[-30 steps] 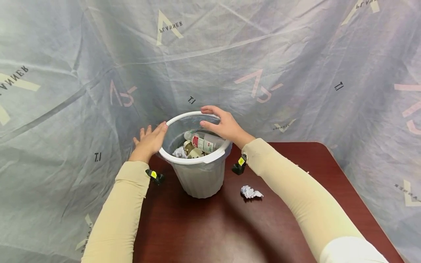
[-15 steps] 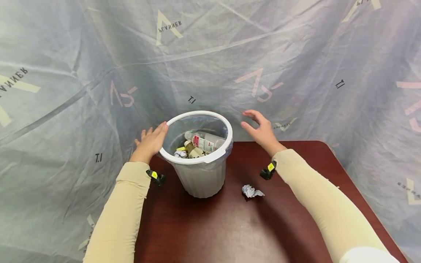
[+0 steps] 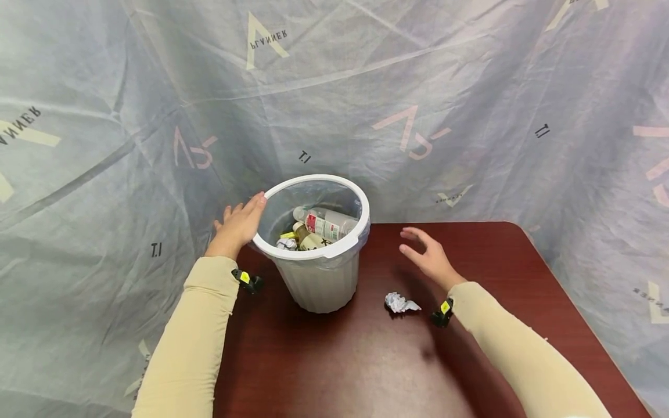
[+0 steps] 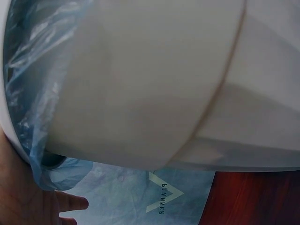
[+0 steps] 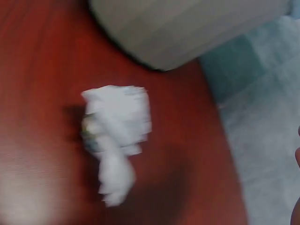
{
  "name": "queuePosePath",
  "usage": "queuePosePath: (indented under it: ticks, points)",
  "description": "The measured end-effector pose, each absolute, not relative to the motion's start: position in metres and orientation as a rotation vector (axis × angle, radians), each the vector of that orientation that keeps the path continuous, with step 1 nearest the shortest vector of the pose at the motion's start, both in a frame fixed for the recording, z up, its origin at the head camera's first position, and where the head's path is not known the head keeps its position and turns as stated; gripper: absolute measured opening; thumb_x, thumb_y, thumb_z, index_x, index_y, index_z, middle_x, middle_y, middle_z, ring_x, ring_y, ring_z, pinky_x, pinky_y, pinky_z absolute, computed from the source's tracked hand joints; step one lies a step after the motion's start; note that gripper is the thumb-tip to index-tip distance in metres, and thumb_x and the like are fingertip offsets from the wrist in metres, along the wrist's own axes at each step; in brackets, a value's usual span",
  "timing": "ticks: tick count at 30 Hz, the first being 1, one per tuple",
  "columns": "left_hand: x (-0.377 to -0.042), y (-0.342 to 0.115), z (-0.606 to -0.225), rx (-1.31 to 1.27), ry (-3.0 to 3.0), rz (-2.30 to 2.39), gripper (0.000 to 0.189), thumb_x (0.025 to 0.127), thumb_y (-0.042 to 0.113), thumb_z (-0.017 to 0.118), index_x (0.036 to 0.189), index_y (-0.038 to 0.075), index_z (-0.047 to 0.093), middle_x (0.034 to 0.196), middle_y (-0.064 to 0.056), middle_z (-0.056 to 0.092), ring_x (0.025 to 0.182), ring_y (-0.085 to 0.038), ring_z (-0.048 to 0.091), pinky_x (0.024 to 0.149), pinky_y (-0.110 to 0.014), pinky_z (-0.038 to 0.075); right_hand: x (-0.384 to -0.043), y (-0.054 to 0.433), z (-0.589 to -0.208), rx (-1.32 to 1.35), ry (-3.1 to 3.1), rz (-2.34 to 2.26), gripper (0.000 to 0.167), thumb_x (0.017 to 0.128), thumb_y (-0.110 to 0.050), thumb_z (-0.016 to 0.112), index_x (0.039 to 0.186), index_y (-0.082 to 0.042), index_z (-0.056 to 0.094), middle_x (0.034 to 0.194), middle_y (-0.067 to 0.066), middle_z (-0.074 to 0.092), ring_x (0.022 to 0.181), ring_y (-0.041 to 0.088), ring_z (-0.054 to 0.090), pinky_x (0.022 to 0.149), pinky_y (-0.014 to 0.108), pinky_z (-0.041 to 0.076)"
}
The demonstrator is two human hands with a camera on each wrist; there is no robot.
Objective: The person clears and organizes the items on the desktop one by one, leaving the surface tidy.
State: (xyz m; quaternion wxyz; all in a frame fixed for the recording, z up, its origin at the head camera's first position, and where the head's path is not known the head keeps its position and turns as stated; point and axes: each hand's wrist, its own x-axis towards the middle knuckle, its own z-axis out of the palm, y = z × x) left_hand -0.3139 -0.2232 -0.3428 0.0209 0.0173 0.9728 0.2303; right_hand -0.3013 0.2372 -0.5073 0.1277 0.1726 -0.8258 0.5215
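Observation:
A grey trash can with a white rim and a clear bag liner stands on the table. My left hand rests against the left side of its rim, fingers extended; the left wrist view shows the bluish liner folded over the edge beside the palm. Inside lie a clear plastic bottle, a second bottle with a pale label and crumpled paper. To the right, my right hand hovers with loosely bent fingers and holds nothing. A crumpled paper ball lies on the table near it, blurred in the right wrist view.
The dark red table reaches to a rounded back right corner. Grey printed sheeting hangs behind and at both sides, close to the can's far side. A yellow piece shows among the trash.
My right hand has moved from over the can's rim to the right, then down toward the table near the paper ball. The left hand stays at the rim.

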Motion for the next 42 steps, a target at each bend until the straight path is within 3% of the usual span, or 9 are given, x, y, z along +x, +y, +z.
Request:
queuePosePath:
  ticks: [5, 8, 12, 20, 24, 28, 42]
  points:
    - [-0.314, -0.224, -0.344, 0.062, 3.014, 0.727, 0.077, 0.096, 0.074, -0.002, 0.163, 0.038, 0.009, 0.167, -0.02, 0.016, 0.148, -0.058, -0.006, 0.106, -0.081, -0.008, -0.28, 0.234, -0.546, 0.538, -2.478, 1.591, 0.051, 0.096, -0.022, 0.073, 0.143, -0.018, 0.055, 0.136, 0.012, 0.063, 0.134, 0.031, 0.051, 0.109, 0.061, 0.036]
    - [-0.315, -0.224, -0.343, 0.062, 3.015, 0.732, 0.077, 0.097, 0.074, -0.002, 0.163, 0.038, 0.01, 0.166, -0.02, 0.017, 0.148, -0.058, -0.005, 0.106, -0.081, -0.007, -0.268, 0.231, -0.567, 0.607, -2.529, 1.591, 0.054, 0.095, -0.02, 0.074, 0.145, -0.017, 0.053, 0.139, 0.015, 0.061, 0.133, 0.037, 0.052, 0.106, 0.063, 0.039]
    - [-0.315, -0.225, -0.343, 0.063, 3.016, 0.735, 0.075, 0.098, 0.072, -0.001, 0.163, 0.038, 0.01, 0.166, -0.02, 0.017, 0.148, -0.058, -0.006, 0.107, -0.081, -0.007, -0.255, 0.227, -0.587, 0.628, -2.603, 1.553, 0.059, 0.093, -0.029, 0.076, 0.146, -0.019, 0.053, 0.141, 0.015, 0.059, 0.13, 0.039, 0.055, 0.101, 0.061, 0.045]
    - [-0.317, -0.224, -0.344, 0.076, 3.015, 0.735, 0.075, 0.098, 0.073, 0.0, 0.163, 0.038, 0.011, 0.167, -0.017, 0.018, 0.148, -0.059, -0.004, 0.107, -0.081, -0.005, -0.243, 0.224, -0.617, 0.551, -2.694, 1.35, 0.066, 0.086, -0.036, 0.083, 0.143, -0.013, 0.059, 0.139, 0.005, 0.062, 0.125, 0.03, 0.059, 0.1, 0.054, 0.046]
    - [-0.318, -0.224, -0.345, 0.074, 3.017, 0.73, 0.077, 0.096, 0.075, -0.001, 0.163, 0.039, 0.011, 0.167, -0.016, 0.018, 0.147, -0.059, -0.002, 0.107, -0.081, -0.004, -0.242, 0.221, -0.626, 0.573, -2.687, 1.222, 0.058, 0.084, -0.036, 0.084, 0.135, -0.014, 0.066, 0.135, 0.009, 0.065, 0.121, 0.033, 0.061, 0.099, 0.054, 0.048]
    - [-0.318, -0.224, -0.346, 0.071, 3.019, 0.737, 0.078, 0.096, 0.075, -0.001, 0.163, 0.039, 0.011, 0.167, -0.017, 0.019, 0.148, -0.059, -0.001, 0.107, -0.081, -0.003, -0.241, 0.219, -0.63, 0.589, -2.643, 1.188, 0.05, 0.083, -0.033, 0.085, 0.127, -0.013, 0.071, 0.135, 0.019, 0.063, 0.128, 0.042, 0.056, 0.103, 0.059, 0.045]
    - [-0.316, -0.224, -0.345, 0.075, 3.015, 0.77, 0.075, 0.097, 0.074, 0.001, 0.163, 0.04, 0.01, 0.167, -0.016, 0.019, 0.147, -0.059, 0.0, 0.107, -0.081, -0.003, -0.242, 0.218, -0.635, 0.53, -2.61, 1.195, 0.042, 0.085, -0.026, 0.085, 0.123, -0.014, 0.073, 0.132, 0.015, 0.066, 0.12, 0.034, 0.063, 0.088, 0.047, 0.055]
